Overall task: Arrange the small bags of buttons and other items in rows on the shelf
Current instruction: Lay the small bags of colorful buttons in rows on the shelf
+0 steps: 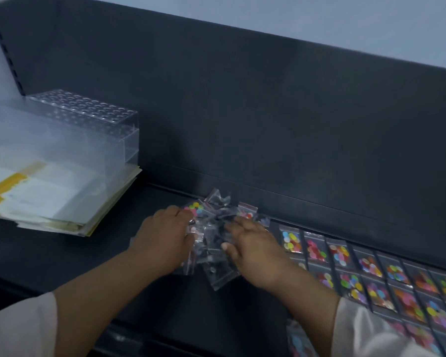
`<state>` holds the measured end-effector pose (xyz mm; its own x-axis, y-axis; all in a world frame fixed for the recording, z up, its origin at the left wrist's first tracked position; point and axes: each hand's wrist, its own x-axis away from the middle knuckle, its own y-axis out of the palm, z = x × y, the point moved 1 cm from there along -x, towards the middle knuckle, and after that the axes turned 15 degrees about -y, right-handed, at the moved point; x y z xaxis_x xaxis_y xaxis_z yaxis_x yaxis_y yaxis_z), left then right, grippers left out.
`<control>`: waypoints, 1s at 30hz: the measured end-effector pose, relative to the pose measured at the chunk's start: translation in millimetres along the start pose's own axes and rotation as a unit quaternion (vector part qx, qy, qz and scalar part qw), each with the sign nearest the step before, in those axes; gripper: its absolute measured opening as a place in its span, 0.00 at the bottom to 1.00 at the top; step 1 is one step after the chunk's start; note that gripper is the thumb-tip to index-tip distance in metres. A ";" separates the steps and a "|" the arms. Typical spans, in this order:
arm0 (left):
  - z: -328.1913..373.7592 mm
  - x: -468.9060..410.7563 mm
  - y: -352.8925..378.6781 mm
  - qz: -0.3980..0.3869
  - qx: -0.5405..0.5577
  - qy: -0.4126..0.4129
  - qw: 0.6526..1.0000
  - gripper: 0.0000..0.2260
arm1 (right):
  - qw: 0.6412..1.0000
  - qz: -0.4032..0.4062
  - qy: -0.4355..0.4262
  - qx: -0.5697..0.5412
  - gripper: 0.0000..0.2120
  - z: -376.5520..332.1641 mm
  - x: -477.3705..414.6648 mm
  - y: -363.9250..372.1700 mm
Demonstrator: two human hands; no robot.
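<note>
Both grips meet loose bags (215, 222) (left hand (165, 240) pinching, right hand (254, 251) flat); papers (49, 197) beside.

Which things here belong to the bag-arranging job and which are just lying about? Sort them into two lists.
Part of the job:
- loose pile of small bags
- rows of bags already laid out
- shelf
- left hand and right hand, both on the pile

Just lying about:
- clear plastic rack with holes
- stack of papers
</note>
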<state>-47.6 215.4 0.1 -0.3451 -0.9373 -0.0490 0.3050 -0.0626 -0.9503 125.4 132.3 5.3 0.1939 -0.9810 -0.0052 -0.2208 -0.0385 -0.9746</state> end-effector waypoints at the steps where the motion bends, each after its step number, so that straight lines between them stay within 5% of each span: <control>1: -3.8 -8.2 -0.6 0.001 0.004 -0.001 1.000 0.19 | 1.000 -0.004 0.002 -0.002 0.25 -0.8 -9.0 2.6; 11: -15.2 -80.4 9.3 -0.059 0.040 -0.042 0.997 0.16 | 0.997 -0.075 0.034 -0.006 0.29 -6.1 -32.1 39.7; 18: -14.7 -113.2 31.8 -0.086 0.029 -0.057 0.994 0.17 | 0.997 0.062 0.012 -0.044 0.16 -0.3 -28.7 25.0; 23: -9.9 -123.5 37.3 -0.092 0.040 -0.052 0.994 0.11 | 0.970 0.192 0.138 -0.051 0.09 26.0 -27.6 12.9; 30: -13.2 -126.3 35.2 -0.096 0.086 -0.066 0.989 0.06 | 0.944 0.212 0.250 -0.043 0.08 63.4 -39.3 6.7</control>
<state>-5.0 336.1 -31.2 -0.2965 -0.9380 0.1793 0.3955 -0.2915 -0.8710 176.9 182.7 -15.2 -0.3997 -0.8780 -0.2633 -0.2575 0.3832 -0.8870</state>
